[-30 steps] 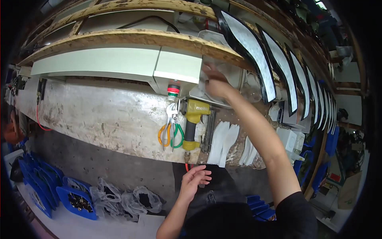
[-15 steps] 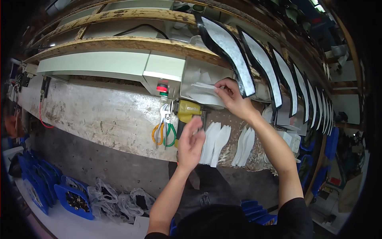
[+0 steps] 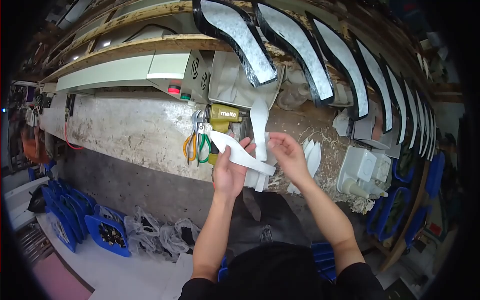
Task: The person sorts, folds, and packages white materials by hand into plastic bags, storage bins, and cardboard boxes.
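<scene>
My left hand (image 3: 231, 172) pinches a white insole-shaped piece (image 3: 241, 156) between thumb and fingers, lying slantwise over the palm. Beside it, my right hand (image 3: 291, 159) has its fingertips closed at the edge of a second white insole-shaped piece (image 3: 259, 122), which stands nearly upright in view. Under the hands, more white pieces (image 3: 256, 180) lie at the bench edge, partly hidden. Another small pile of white pieces (image 3: 313, 157) rests just right of my right hand. A white bin (image 3: 217, 82) with some white pieces inside stands behind.
A yellow-green power tool (image 3: 223, 114) and pliers with orange and green handles (image 3: 197, 142) lie on the worn bench (image 3: 130, 135). Black curved pieces with white faces (image 3: 295, 45) hang in a row from the wooden rack (image 3: 150, 45). A pale machine housing (image 3: 115, 75) stands behind.
My right hand has come back from the bin with a white piece, toward my left hand. My left hand, empty before, now holds a white piece. The view has shifted.
</scene>
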`<action>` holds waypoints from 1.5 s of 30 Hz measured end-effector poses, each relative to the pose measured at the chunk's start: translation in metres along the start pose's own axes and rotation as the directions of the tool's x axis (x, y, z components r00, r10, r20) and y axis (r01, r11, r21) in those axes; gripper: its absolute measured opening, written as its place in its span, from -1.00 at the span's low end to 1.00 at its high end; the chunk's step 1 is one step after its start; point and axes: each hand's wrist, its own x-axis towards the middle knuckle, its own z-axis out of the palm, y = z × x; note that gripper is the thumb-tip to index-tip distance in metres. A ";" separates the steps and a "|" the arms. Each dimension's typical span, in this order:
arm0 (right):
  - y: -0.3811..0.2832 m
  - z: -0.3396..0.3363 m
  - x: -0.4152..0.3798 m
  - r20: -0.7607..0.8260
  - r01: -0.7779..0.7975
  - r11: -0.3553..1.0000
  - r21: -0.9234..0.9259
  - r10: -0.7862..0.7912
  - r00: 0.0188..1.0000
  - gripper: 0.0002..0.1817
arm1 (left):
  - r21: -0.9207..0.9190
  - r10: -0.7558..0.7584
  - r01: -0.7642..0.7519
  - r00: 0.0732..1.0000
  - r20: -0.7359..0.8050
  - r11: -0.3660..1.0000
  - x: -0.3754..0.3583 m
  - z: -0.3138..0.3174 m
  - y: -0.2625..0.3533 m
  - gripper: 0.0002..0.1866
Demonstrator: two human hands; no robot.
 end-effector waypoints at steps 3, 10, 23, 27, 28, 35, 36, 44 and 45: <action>-0.011 -0.009 0.022 -0.106 -0.352 0.925 0.146 0.368 0.924 -0.74 | -0.048 -0.056 0.056 0.998 0.008 0.997 -0.002 -0.005 -0.004 -0.49; 0.014 -0.017 0.042 -0.025 -0.277 0.958 0.075 0.279 0.960 -0.77 | 0.147 -0.093 0.106 0.991 -0.093 0.983 -0.013 -0.025 0.012 -0.49; 0.148 -0.033 -0.007 -0.247 -0.308 0.951 -0.014 0.296 0.923 -0.76 | 0.956 0.099 -0.018 0.995 -0.011 0.293 0.018 -0.070 -0.075 -0.43; 0.132 -0.043 -0.015 -0.259 -0.297 0.943 -0.148 0.253 0.932 -0.72 | 0.958 0.361 -0.283 0.890 0.281 -0.048 0.002 -0.049 -0.090 -0.39; 0.127 -0.041 -0.014 -0.245 -0.287 0.938 -0.197 0.236 0.940 -0.70 | 0.922 0.431 -0.342 0.815 0.387 -0.180 -0.001 -0.047 -0.090 -0.38; 0.037 -0.028 -0.006 -0.232 0.017 0.822 -0.569 -0.180 0.956 -0.64 | 0.705 0.102 -0.339 0.859 0.502 -0.623 0.021 -0.066 -0.109 -0.29; 0.015 -0.016 0.006 -0.218 0.033 0.821 -0.571 -0.190 0.957 -0.64 | 0.696 0.076 -0.339 0.867 0.492 -0.634 0.023 -0.071 -0.112 -0.28; -0.012 0.068 0.236 0.337 0.453 0.166 -0.876 -0.461 0.821 -0.62 | 0.771 0.046 -0.488 0.833 0.552 -0.410 -0.004 -0.038 -0.068 -0.30; -0.006 0.072 0.251 0.414 0.494 0.089 -0.865 -0.429 0.803 -0.62 | 0.768 0.043 -0.522 0.816 0.576 -0.372 -0.014 -0.028 -0.051 -0.32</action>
